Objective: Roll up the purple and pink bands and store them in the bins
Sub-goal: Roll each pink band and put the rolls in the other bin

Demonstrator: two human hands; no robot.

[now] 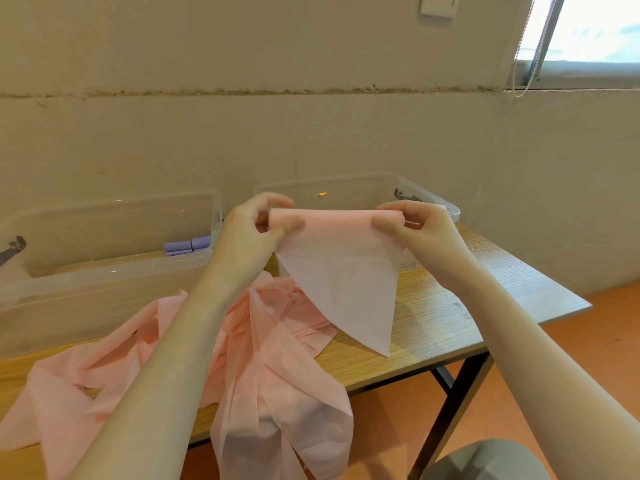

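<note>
At the far left stood the left bin (104,271), clear-walled, with the rolled purple band (188,244) lying in its right rear corner. I judged that half of the task finished.

In front of it, loose pink bands (114,368) lay heaped across the surface (433,317), and part of the heap hung over the near edge. Risk 1: that overhanging weight could have dragged more material off the surface to the floor.

My left hand (258,225) pinched the left end of the pink roll (334,218), thumb in front, fingers curled behind. My right hand (415,225) pinched the right end in the same way. Both hands held the roll in the air, above the surface and just in front of the right bin (452,211).

The roll's long axis ran left to right, roughly level, parallel to the bins' front walls. Its unrolled tail (349,292) hung straight down and narrowed to a point near the surface.

Risk 2: uneven turning by the two hands would have made the roll cone out at one end. Risk 3: slack thumbs would have let the turns loosen. Risk 4: the tail's slanted edge could have skewed the winding. Whether the tail touched the heap, I could not tell.
</note>
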